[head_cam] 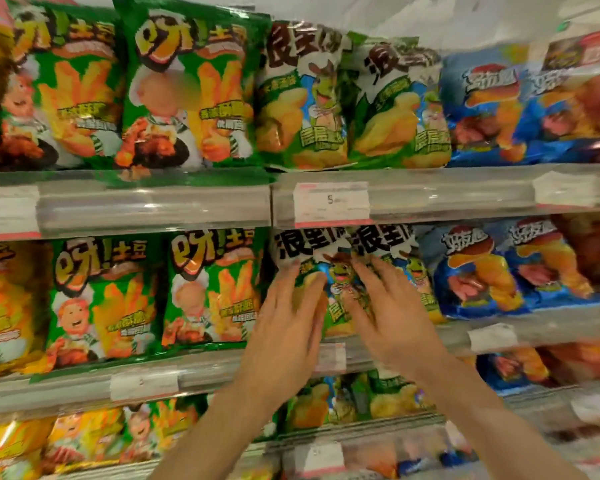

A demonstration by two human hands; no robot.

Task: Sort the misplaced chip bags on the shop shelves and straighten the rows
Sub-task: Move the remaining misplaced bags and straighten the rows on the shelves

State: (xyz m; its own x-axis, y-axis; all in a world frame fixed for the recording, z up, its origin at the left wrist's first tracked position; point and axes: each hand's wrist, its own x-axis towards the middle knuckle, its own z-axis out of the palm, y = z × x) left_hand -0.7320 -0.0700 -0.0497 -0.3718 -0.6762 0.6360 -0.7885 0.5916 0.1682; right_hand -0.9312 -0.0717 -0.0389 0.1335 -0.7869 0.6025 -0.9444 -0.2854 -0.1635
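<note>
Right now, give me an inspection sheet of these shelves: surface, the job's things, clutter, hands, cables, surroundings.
Surface: middle shelf with a clear front rail; an upper shelf carries a price tag.
Job's things: frog-print chip bag on the middle shelf, between green fries bags and blue bags; the same three kinds stand in the same order on the upper shelf.
Clutter: nothing seen.
Hands: left hand and right hand both open, fingers spread, on the front of the frog-print bag.
Cables: nothing seen.
Surroundings: more bags on lower shelves, blurred; yellow bags at far left.
</note>
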